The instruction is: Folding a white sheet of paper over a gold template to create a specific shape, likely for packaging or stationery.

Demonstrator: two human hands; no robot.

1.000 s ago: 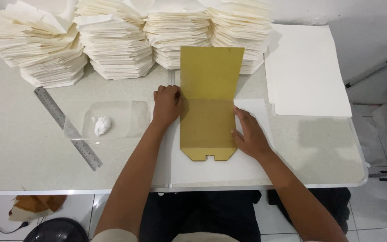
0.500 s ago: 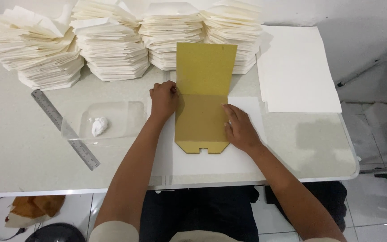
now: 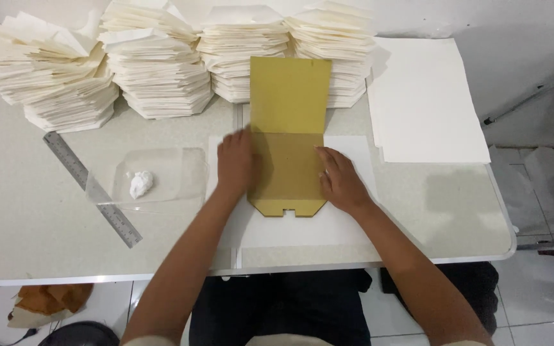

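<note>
Cardboard template, mustard-yellow and folded across its middle, sits at the centre of the worktop: its lower half lies flat on a white paper sheet, with a small notch cut in the bottom edge, and its upper half tilts up toward the stacks behind. The left hand lies open and flat, fingers pressed along the template's left edge; the right hand lies open and flat too, fingers touching the right edge near the fold. Neither hand grips anything. The white sheet shows past the template on both sides and below, reaching close to the worktop's front edge.

Behind the template, four stacks of folded cream paper run along the back edge, the two nearest touching or just behind the raised flap. To the right, a pile of flat white sheets lies near the right edge, apart from the right hand with bare worktop between. To the left, a clear plastic tray holding a white lump sits just beside the left hand, and a metal ruler lies diagonally against the tray's far side. Beyond the ruler the worktop is bare to the left edge.
</note>
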